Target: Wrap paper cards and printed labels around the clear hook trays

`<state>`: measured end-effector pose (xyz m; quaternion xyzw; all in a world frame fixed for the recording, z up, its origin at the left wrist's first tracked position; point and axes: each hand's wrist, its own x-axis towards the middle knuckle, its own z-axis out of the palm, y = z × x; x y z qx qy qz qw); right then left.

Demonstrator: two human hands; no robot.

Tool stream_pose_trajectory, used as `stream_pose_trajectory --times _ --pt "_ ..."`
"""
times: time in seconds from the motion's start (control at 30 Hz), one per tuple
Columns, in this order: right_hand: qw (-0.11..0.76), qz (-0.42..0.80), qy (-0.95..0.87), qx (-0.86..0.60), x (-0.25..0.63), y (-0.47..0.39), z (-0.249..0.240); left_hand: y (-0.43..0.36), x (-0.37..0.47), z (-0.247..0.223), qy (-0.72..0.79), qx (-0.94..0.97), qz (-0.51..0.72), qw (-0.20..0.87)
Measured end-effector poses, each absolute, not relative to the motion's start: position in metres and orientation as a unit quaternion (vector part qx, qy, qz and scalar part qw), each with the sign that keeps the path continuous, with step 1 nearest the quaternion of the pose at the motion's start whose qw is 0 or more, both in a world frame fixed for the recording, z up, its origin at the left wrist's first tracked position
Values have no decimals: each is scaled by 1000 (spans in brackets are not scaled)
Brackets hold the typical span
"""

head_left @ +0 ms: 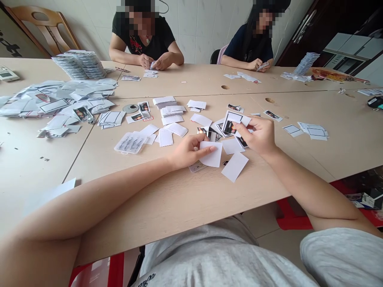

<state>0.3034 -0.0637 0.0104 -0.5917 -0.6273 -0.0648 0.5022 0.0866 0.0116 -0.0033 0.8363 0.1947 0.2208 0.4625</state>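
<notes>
My left hand [191, 152] pinches a blank white card [213, 154] between thumb and fingers, just above the table. In my right hand [259, 134] is a small black-and-white printed card [229, 126], gripped by thumb and forefinger. Beneath and between the hands lie several loose cards, some plain white, some printed dark. One white card [235, 167] rests near the table's front edge. Partly under my left hand shows a clear plastic piece [197, 166]. To its left, a clear plastic case [130, 142] holds small grey items that I cannot make out.
Stacked white cards [169, 109] stand ahead of my left hand, near a tape roll [130, 108]. A large heap of cards [56, 99] covers the left. Tall stacks of packs [79, 64] rise behind it. Two people [143, 38] sit opposite, handling small cards. Framed-print cards [314, 130] lie right.
</notes>
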Motion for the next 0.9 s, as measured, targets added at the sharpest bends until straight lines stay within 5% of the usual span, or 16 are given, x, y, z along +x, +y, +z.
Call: stream_pose_trajectory --times 0.17,0.43,0.7,0.9 --pt "604 214 -514 -570 306 -58 8 11 87 2 249 841 294 380" --pt "636 334 -432 -546 307 -54 12 33 90 -3 294 695 344 559" --pt "633 372 -422 -533 309 -54 13 1 80 8 220 942 179 181" --pt "527 588 -422 -446 295 -59 19 -29 80 6 162 985 60 -29"
